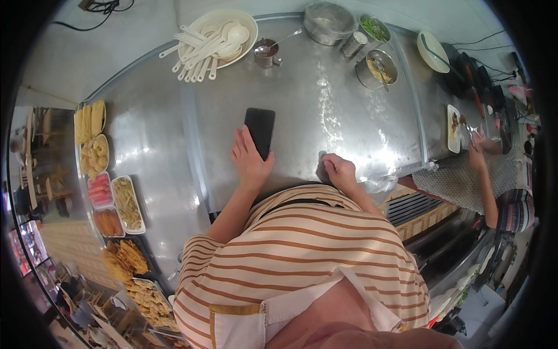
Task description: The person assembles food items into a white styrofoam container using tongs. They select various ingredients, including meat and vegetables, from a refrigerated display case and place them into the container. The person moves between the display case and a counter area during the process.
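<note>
My left hand (251,159) grips a black smartphone (260,129) by its lower part, fingers along the left edge and thumb at the lower right corner. The phone's screen is dark. It is over the steel counter (232,93); whether it touches the metal I cannot tell. To the right, near the counter's front edge, my right hand (340,171) is curled into a loose fist, with nothing showing in it. A dark patch beside that fist looks like its shadow or reflection.
White ladles (215,46) fill a bowl at the back, beside a small metal cup (267,53). Metal pots (376,68) stand back right. Food trays (128,203) line the left side. At far right, another person's hand (478,145) is near a white plate (453,129).
</note>
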